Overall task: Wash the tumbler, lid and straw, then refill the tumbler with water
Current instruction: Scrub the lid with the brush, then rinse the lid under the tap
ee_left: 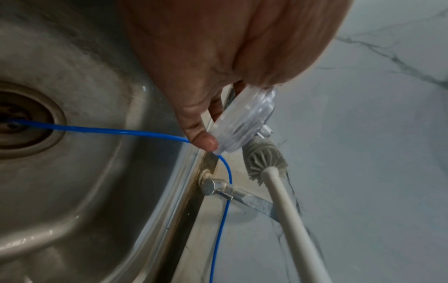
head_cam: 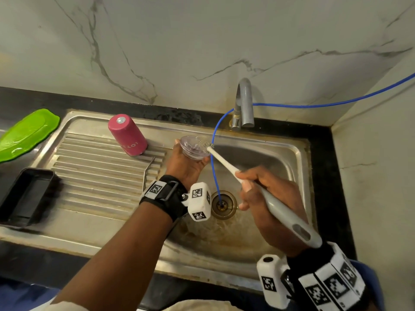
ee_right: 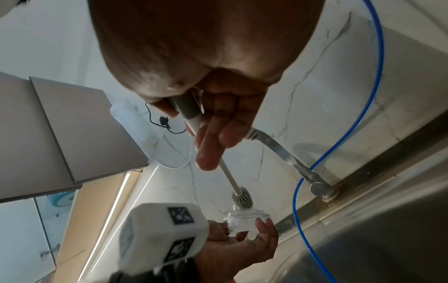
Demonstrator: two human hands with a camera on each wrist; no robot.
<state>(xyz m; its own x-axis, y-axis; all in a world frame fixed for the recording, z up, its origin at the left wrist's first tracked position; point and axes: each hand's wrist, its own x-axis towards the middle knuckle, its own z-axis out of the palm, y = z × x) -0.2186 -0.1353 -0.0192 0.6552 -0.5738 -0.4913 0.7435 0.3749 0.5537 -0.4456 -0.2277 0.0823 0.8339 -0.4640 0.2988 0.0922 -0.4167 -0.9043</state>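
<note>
My left hand (head_cam: 186,162) grips the clear plastic lid (head_cam: 193,146) over the sink's back left corner; the lid (ee_left: 244,122) is held at its rim by the fingers and thumb. A long bottle brush (head_cam: 258,189) is gripped by my right hand (head_cam: 267,198), its grey bristle head (head_cam: 205,145) against the lid's top. In the right wrist view the brush head (ee_right: 242,199) touches the lid (ee_right: 246,220). The pink tumbler (head_cam: 126,136) stands upside down on the drainboard. A thin metal straw (head_cam: 148,170) lies on the drainboard ribs.
The steel sink (head_cam: 289,176) has a drain (head_cam: 223,204) with a blue tube (head_cam: 213,167) running into it past the tap (head_cam: 243,104). A green tray (head_cam: 27,133) and a black container (head_cam: 24,198) sit at the left. Marble wall stands behind.
</note>
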